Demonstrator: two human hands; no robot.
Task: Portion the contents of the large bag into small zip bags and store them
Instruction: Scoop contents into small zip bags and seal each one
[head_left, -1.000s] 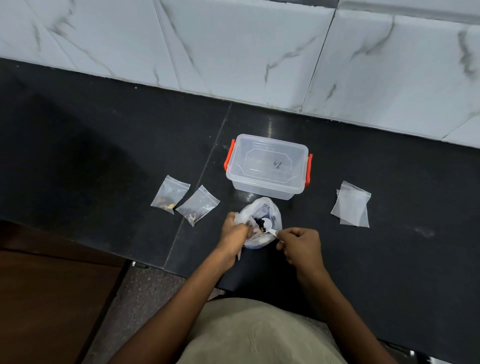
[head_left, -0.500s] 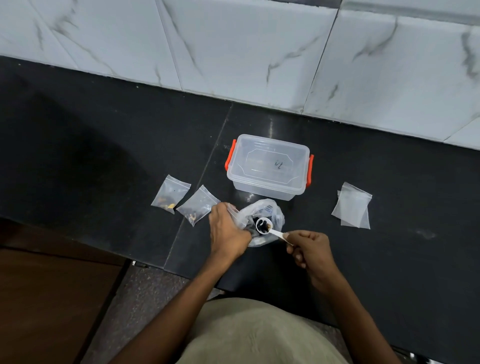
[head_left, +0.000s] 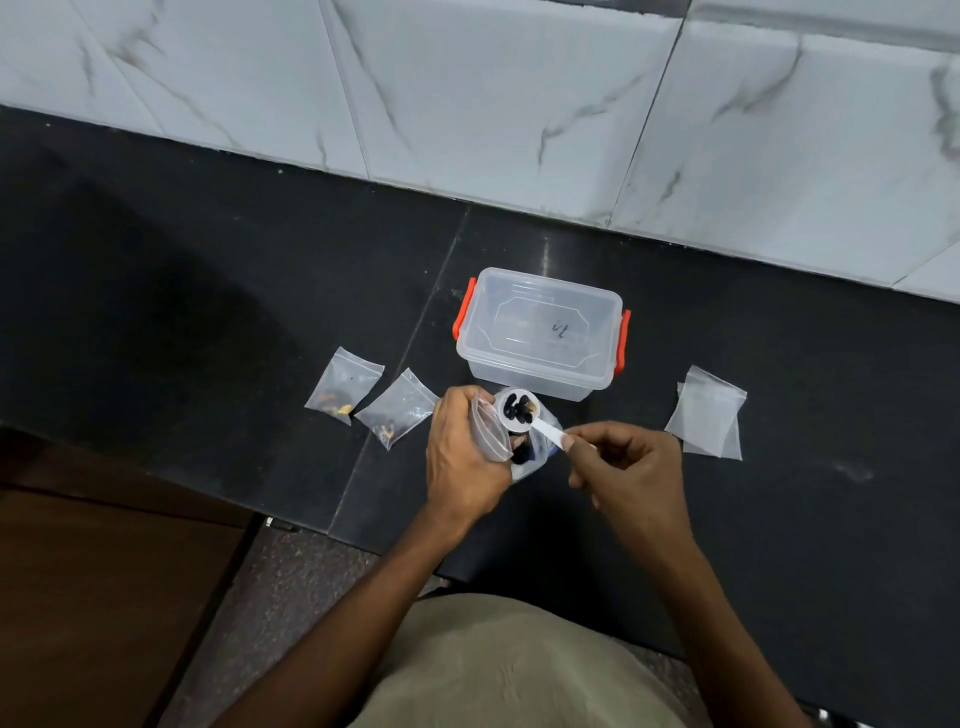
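Observation:
My right hand (head_left: 628, 467) pinches the handle of a white scoop (head_left: 543, 428), whose round bowl carries several dark pieces. The bowl hovers just in front of the container. My left hand (head_left: 462, 452) grips a small clear zip bag (head_left: 491, 431), held right beside the scoop's bowl. Under both hands lies the large plastic bag (head_left: 535, 460), mostly hidden, with dark contents showing. Two small zip bags with contents, a left one (head_left: 343, 384) and a right one (head_left: 397, 408), lie flat to the left.
A clear lidded container (head_left: 540, 332) with orange latches stands on the black counter (head_left: 779, 364) just behind my hands. A small pile of empty zip bags (head_left: 706, 413) lies to the right. A white marble wall backs the counter; its front edge is close to my body.
The scoop has come up out of the large bag, loaded with dark pieces. My left hand has shifted from the large bag's mouth to holding a small zip bag beside the scoop.

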